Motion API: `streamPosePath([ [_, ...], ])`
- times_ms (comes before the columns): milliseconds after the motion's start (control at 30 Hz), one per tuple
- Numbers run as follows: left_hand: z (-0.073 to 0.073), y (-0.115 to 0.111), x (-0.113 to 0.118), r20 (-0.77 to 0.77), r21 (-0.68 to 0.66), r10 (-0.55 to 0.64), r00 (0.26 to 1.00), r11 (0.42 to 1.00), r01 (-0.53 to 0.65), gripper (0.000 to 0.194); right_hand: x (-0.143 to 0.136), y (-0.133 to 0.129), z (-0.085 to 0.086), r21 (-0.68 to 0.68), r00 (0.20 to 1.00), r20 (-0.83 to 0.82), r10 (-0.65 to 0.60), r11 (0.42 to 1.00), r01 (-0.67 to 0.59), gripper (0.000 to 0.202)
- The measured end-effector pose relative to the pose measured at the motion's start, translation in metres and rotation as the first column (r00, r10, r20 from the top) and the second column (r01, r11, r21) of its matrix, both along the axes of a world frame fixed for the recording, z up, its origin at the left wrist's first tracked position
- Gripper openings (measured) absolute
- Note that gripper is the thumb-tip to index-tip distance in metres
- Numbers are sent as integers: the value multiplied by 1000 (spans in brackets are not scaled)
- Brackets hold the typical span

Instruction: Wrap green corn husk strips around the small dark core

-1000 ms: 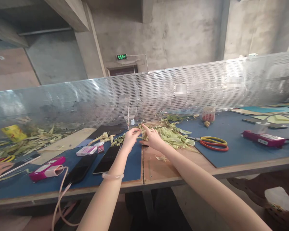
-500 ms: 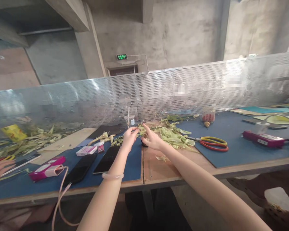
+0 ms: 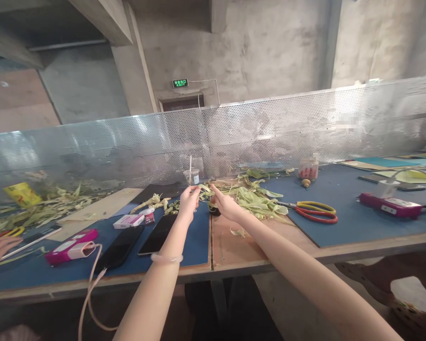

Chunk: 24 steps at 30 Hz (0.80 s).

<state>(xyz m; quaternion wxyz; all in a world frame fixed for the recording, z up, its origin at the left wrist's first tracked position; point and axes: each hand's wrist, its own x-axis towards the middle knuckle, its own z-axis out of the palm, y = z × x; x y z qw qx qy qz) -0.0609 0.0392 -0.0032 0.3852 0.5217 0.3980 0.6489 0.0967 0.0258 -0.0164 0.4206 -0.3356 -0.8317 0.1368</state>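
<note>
My left hand (image 3: pixel 189 205) is closed, with thumb and fingertips pinching one end of a pale green leaf strip (image 3: pixel 204 188). Facing it, my right hand (image 3: pixel 225 202) has its fingers closed at the strip's other end; its fingertips are partly hidden. Below the hands sits a small dark round thing (image 3: pixel 214 210), mostly covered by my right hand. A heap of pale green leaves (image 3: pixel 253 201) lies just right of my right hand, on a brown board (image 3: pixel 234 246). Scissors (image 3: pixel 315 211) with red and yellow handles lie beyond the heap.
On the left are a black phone (image 3: pixel 119 248), a dark tablet-like device (image 3: pixel 158 237), a pink power strip (image 3: pixel 72 246) with a cable, and a small white box (image 3: pixel 128 221). Another person's hand (image 3: pixel 2 250) rests at the far left. A perforated metal screen (image 3: pixel 234 137) stands behind the table.
My right hand's fingers, spread before, have closed in at the leaf strip. My left hand has shifted slightly left and down, and more of the dark round thing shows.
</note>
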Motion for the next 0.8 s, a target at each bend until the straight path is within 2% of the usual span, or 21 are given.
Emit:
streamPosePath([
  [100, 0, 2, -2, 77, -4, -43, 996, 999, 43, 23, -1, 1, 0, -48, 1000, -29, 11, 999, -13, 52],
  [300, 3, 0, -1, 173, -30, -201, 964, 977, 209, 20, -5, 3, -2, -132, 993, -113, 14, 991, -29, 28],
  [600, 7, -8, -2, 274, -33, -397, 876, 907, 421, 15, -8, 0, -4, -237, 972, -235, 5, 970, -62, 27],
  [800, 7, -11, -2, 297, -38, -474, 829, 862, 506, 13, -8, 1, -2, -273, 963, -250, 98, 947, -167, 26],
])
